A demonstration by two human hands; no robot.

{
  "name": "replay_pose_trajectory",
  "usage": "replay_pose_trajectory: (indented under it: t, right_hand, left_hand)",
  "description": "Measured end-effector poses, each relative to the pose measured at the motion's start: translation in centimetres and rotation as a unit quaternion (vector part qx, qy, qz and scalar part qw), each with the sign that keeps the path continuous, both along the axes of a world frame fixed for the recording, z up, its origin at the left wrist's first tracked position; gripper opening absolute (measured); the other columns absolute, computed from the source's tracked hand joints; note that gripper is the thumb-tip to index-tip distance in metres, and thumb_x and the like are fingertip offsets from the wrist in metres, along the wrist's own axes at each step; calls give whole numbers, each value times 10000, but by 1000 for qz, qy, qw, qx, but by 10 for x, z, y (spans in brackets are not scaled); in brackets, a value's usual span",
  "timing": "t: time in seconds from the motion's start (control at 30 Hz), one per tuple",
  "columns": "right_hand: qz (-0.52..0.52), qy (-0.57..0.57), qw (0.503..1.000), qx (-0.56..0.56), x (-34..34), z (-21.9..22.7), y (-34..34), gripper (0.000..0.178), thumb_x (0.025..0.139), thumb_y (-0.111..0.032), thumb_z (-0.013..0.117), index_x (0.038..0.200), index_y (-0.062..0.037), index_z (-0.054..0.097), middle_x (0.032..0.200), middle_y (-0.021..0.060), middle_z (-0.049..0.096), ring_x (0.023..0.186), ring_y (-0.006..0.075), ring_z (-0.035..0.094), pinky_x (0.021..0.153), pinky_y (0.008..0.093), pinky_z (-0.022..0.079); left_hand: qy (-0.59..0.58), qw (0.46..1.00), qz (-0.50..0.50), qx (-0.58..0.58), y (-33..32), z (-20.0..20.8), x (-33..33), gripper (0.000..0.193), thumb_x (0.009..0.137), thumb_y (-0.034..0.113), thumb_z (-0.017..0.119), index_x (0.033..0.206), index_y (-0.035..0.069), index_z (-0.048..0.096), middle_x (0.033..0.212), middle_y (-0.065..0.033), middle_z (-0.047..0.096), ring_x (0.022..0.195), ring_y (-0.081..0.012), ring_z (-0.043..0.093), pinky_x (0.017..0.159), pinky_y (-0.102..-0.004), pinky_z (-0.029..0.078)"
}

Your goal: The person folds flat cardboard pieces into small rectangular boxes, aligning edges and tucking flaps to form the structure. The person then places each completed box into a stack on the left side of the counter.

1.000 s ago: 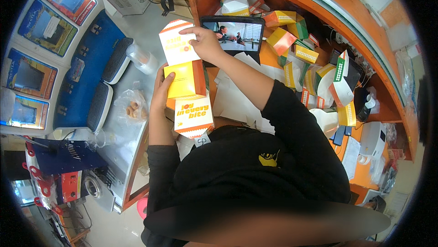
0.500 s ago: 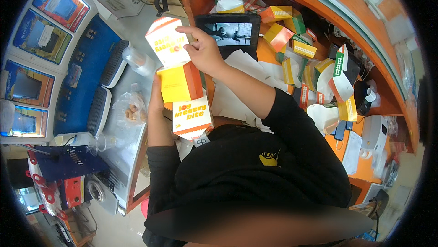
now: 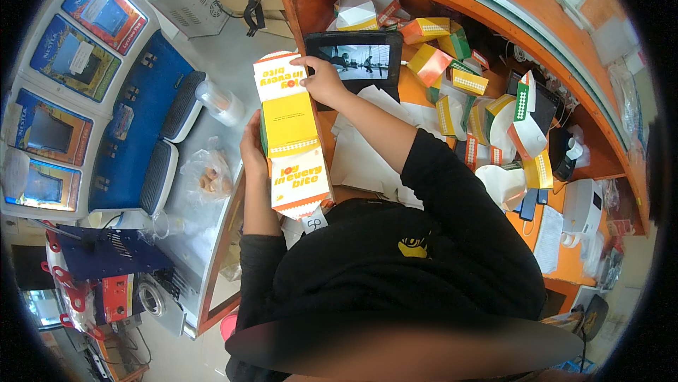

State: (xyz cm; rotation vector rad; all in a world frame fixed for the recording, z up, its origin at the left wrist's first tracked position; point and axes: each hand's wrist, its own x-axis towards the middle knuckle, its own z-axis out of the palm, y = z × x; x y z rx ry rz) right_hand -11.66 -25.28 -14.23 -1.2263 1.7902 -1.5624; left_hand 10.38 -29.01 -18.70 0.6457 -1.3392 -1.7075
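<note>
A folding food carton [image 3: 289,117] hangs upright in front of me, with a yellow middle panel and white flaps above and below that carry orange and yellow lettering. My left hand [image 3: 253,145] is wrapped round the carton's left side, some fingers hidden behind it. My right hand [image 3: 325,82] pinches the right edge of the upper white flap, thumb and finger bent. Below the lower flap, near my shirt, is a small white tag [image 3: 314,221] with handwriting.
Many cartons [image 3: 470,80] in yellow, green and orange lie heaped on the orange shelf to the right, beside a tablet [image 3: 353,61] and white paper sheets [image 3: 364,159]. On the left metal counter [image 3: 194,223] stand a drink dispenser [image 3: 134,117], plastic cups [image 3: 219,103] and a bag of round food [image 3: 210,174].
The carton has turned from a tilted view with its orange side showing to facing me squarely, its panels in line. Its upper flap has come lower and to the right, with both hands following.
</note>
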Motion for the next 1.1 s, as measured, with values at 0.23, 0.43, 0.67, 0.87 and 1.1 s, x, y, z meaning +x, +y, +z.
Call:
replay_pose_trajectory:
  t: [0.23, 0.43, 0.67, 0.87, 1.1]
  right_hand:
    - [50, 37, 998, 7, 0, -2, -9, 355, 808, 46, 692, 1143, -70, 706, 1165, 195, 680, 1072, 315, 667, 930, 350, 516]
    - [36, 139, 989, -41, 14, 2, 17, 310, 933, -310, 642, 1132, -83, 710, 1260, 160, 647, 1205, 345, 583, 1034, 421, 435]
    - [86, 201, 961, 169, 40, 4, 47, 482, 955, -466, 571, 1276, -108, 615, 1309, 143, 618, 1327, 337, 453, 1094, 514, 349]
    - [56, 310, 932, 180, 53, 1, 63, 538, 976, -478, 511, 1341, -83, 514, 1379, 128, 557, 1345, 356, 418, 1038, 766, 230]
    - [91, 280, 928, 228, 51, 2, 61, 531, 1002, -496, 449, 1371, -114, 461, 1433, 110, 514, 1352, 344, 429, 1060, 754, 233]
  left_hand:
    - [-163, 983, -79, -4, 2, 43, -1, 625, 1013, 390, 520, 1461, -27, 398, 1355, -187, 557, 1233, -234, 556, 1039, -334, 421]
    - [-145, 988, -55, 26, 8, 37, 2, 638, 999, 323, 581, 1470, -47, 361, 1405, -190, 501, 1269, -238, 507, 1067, -330, 394]
    - [-202, 979, -30, -14, -7, 17, 1, 613, 984, 319, 588, 1436, -62, 426, 1401, -198, 406, 1287, -279, 472, 1090, -351, 373]
    - [-118, 993, -23, -4, 9, -5, 0, 643, 1003, 340, 523, 1489, -44, 348, 1433, -210, 395, 1319, -273, 447, 1098, -360, 364]
    - [-215, 971, -95, -51, -8, 2, 8, 628, 1019, 334, 442, 1515, -20, 287, 1527, -255, 258, 1425, -367, 297, 1171, -405, 256]
